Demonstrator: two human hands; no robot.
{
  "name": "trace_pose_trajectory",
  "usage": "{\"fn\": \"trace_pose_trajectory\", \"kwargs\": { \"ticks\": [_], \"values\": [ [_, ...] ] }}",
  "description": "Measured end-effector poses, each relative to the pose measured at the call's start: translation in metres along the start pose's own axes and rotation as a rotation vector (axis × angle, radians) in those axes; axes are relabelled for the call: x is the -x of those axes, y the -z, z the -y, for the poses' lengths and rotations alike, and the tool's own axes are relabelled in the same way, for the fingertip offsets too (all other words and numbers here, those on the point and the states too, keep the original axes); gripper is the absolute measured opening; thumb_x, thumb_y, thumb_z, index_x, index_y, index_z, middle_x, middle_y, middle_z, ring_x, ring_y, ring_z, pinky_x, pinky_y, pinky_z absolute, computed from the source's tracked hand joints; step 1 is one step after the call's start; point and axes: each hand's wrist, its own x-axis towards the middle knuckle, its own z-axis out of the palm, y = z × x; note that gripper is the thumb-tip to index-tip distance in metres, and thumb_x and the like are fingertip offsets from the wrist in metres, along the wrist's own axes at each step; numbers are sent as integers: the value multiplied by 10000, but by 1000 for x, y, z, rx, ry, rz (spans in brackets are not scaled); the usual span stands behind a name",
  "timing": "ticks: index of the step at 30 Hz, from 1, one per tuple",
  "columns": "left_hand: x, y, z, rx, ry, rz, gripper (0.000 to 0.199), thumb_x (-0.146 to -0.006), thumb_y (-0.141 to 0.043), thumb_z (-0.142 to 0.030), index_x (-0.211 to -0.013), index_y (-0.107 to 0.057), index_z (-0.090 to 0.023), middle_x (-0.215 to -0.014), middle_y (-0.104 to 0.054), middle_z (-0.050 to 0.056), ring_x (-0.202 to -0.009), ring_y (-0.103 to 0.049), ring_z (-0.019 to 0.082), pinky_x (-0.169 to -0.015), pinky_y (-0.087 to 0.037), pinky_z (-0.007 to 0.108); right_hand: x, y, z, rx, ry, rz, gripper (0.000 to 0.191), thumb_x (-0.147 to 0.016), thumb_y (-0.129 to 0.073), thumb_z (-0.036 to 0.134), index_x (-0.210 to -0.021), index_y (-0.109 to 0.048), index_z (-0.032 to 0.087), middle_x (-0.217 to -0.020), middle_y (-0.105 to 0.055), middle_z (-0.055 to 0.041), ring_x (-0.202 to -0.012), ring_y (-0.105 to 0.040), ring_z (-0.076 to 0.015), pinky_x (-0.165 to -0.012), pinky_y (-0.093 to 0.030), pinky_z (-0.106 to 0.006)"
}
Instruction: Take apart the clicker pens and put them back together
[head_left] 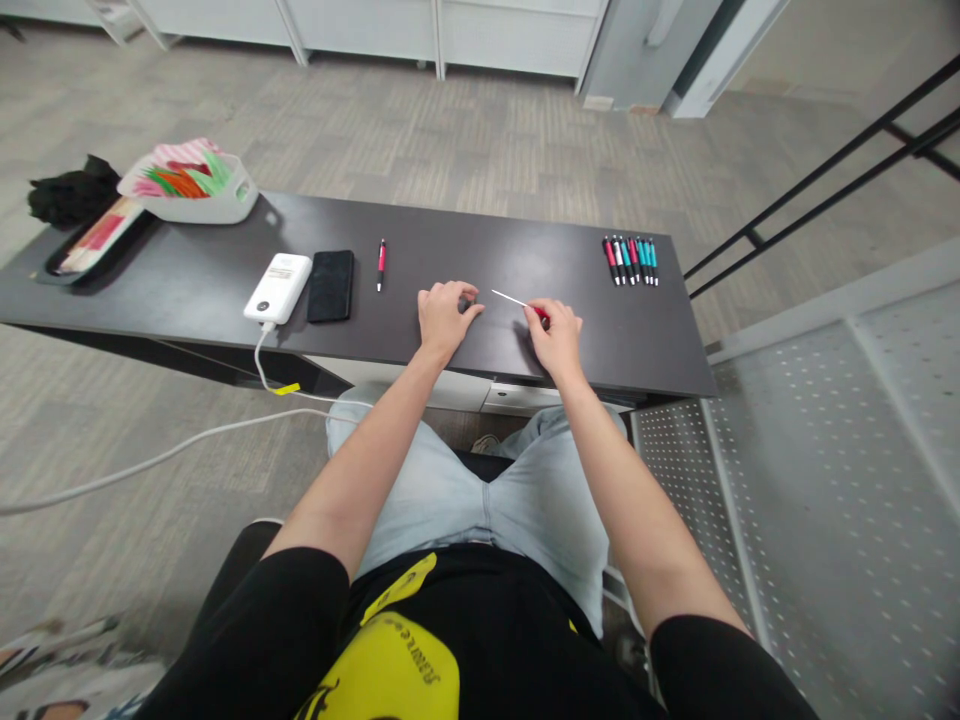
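My left hand (444, 318) is curled over the dark tabletop with a small dark piece (466, 302) between thumb and fingers; its kind is too small to tell. To its right, my right hand (555, 335) is closed on a red pen barrel (540, 313), mostly hidden by the fingers. A thin white refill (510, 298) sticks out of that barrel toward my left hand, and its tip stays apart from it. A whole red and black pen (381, 265) lies on the table left of my left hand.
On the dark table (465, 235), a row of several pens (630, 262) lies at the right. Leftward are a black phone (330, 286), a white power bank (278, 288) with a cable, a white basket (202, 205) and a black tray (97, 250). A perforated metal panel (825, 430) stands right.
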Motion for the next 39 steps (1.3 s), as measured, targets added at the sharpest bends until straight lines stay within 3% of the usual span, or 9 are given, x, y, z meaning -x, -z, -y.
{"fn": "trace_pose_trajectory", "kwargs": {
  "ticks": [6, 9, 11, 18, 25, 30, 33, 37, 39],
  "values": [
    [15, 4, 6, 161, -73, 73, 308, -1071, -955, -281, -1348, -853, -371, -1409, -873, 67, -1193, -817, 309, -1225, -635, 451, 1, -4, -1, 25, 88, 75, 303, -1262, -608, 474, -1218, -900, 409, -1284, -877, -126, -1292, -749, -427, -1167, -498, -628],
    [22, 4, 10, 181, -84, 125, 107, -1143, -828, -278, -1180, -876, -366, -1232, -890, 55, -1111, -826, 288, -1160, -667, 430, 1, -5, -1, 12, 139, 107, 296, -1261, -623, 456, -1211, -912, 415, -1309, -888, -118, -1298, -749, -429, -1190, -490, -636],
    [24, 4, 12, 171, -67, 126, 151, -1158, -780, -270, -1072, -869, -357, -1143, -891, 57, -1083, -830, 288, -1123, -676, 432, 1, -4, 0, 4, 147, 119, 287, -1256, -627, 438, -1227, -910, 407, -1327, -895, -124, -1301, -754, -434, -1195, -490, -634],
    [24, 7, 10, 128, 67, 23, 226, -1203, -661, -316, -1144, -878, -329, -1268, -932, 89, -1068, -873, 291, -1099, -706, 468, -4, -6, -7, -43, -90, -47, 407, -1220, -540, 423, -1544, -765, 319, -1490, -851, -211, -1387, -716, -429, -1197, -504, -593],
    [26, -1, 9, 60, 12, 126, 209, -1119, -732, -227, -1245, -856, -338, -1106, -923, 61, -1023, -878, 321, -1022, -687, 490, -7, -10, -12, -91, -56, -62, 570, -1243, -355, 407, -1611, -743, 208, -1675, -762, -287, -1482, -640, -418, -1239, -474, -578],
    [23, -4, 6, 7, -48, 175, 237, -1119, -735, -217, -1299, -837, -334, -1053, -894, 62, -1138, -885, 368, -1078, -650, 509, -7, -8, -7, -104, 17, 21, 661, -1250, -326, 450, -1732, -700, 196, -1668, -784, -252, -1486, -646, -360, -1329, -460, -519],
    [20, -5, 1, -18, -45, 179, 270, -1122, -730, -218, -1341, -834, -335, -1034, -892, 67, -1134, -887, 396, -1060, -645, 532, -5, -7, -7, -128, 63, 40, 676, -1273, -336, 514, -1769, -702, 235, -1643, -807, -220, -1423, -683, -341, -1282, -514, -486],
    [16, -8, -8, -37, -23, 175, 324, -1128, -725, -212, -1411, -828, -334, -1063, -911, 72, -1136, -897, 392, -1044, -644, 518, -5, -9, -9, -166, 109, 9, 642, -1269, -420, 522, -1720, -779, 241, -1415, -871, -204, -1246, -766, -360, -1201, -592, -522],
    [14, -10, -11, -47, -2, 172, 342, -1136, -723, -215, -1439, -822, -337, -1089, -923, 74, -1143, -900, 385, -1045, -641, 506, -6, -10, -8, -167, 116, -10, 573, -1252, -469, 477, -1669, -815, 291, -1428, -879, -193, -1288, -799, -377, -1185, -628, -557]
  ]
}}
